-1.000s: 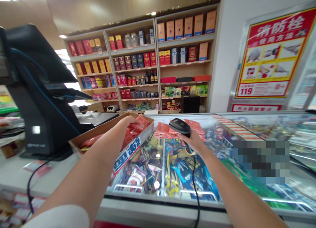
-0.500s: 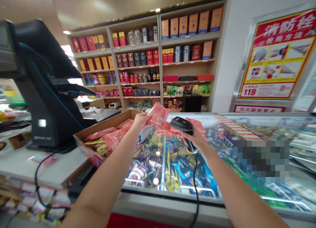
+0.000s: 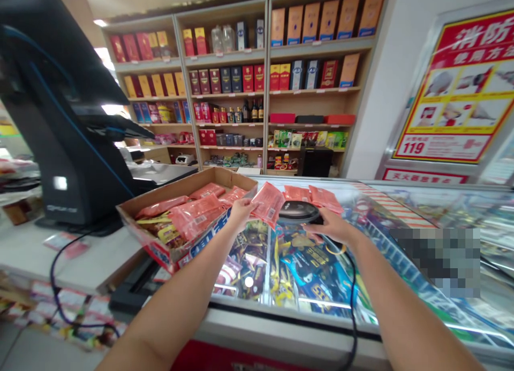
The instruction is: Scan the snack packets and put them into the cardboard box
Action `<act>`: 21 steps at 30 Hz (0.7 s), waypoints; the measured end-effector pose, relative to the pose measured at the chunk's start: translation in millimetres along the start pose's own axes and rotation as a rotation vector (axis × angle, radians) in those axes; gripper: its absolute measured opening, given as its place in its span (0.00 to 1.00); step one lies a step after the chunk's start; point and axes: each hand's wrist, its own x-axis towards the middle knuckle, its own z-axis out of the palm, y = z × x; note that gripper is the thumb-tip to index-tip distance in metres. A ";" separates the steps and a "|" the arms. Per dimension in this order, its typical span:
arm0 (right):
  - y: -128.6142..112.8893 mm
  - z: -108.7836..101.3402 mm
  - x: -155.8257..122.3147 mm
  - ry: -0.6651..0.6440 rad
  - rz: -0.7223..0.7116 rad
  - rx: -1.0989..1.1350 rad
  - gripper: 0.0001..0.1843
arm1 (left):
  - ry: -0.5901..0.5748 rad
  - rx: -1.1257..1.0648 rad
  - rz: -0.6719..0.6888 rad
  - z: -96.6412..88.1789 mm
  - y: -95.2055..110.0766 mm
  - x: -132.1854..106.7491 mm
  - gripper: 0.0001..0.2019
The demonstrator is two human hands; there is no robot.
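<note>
My left hand [image 3: 240,212] pinches a pink snack packet [image 3: 268,204] and holds it up just left of the scanner. My right hand [image 3: 332,229] grips a black barcode scanner [image 3: 299,212] with its head turned toward the packet; a black cable hangs from it. A cardboard box [image 3: 160,199] full of similar pink packets sits to the left, on the edge of the freezer. More pink packets [image 3: 317,195] lie on the glass lid behind the scanner.
A glass-topped chest freezer [image 3: 289,317] full of ice-cream wrappers spans the front. A black till screen [image 3: 60,119] stands on the white counter at left, with a cable trailing down. Wooden shelves [image 3: 241,82] of boxes line the back wall. A red poster [image 3: 458,92] hangs on the right.
My left hand took a pink packet out of the box, lifted it and brought it to the scanner. The scanner has tipped toward the packet. The view shifted closer.
</note>
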 end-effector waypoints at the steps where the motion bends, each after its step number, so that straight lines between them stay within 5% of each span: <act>1: -1.0 1.1 0.1 0.006 -0.001 -0.005 0.16 | 0.004 -0.003 -0.004 0.3 0.0 -0.3 0.08; 15: 2.2 2.2 0.5 -0.014 -0.007 -0.008 0.15 | 0.012 -0.050 -0.024 0.3 -1.4 -1.9 0.02; 21: 6.3 0.4 9.2 0.250 -0.104 -0.014 0.19 | 0.092 -0.204 -0.004 7.3 -1.8 -0.6 0.02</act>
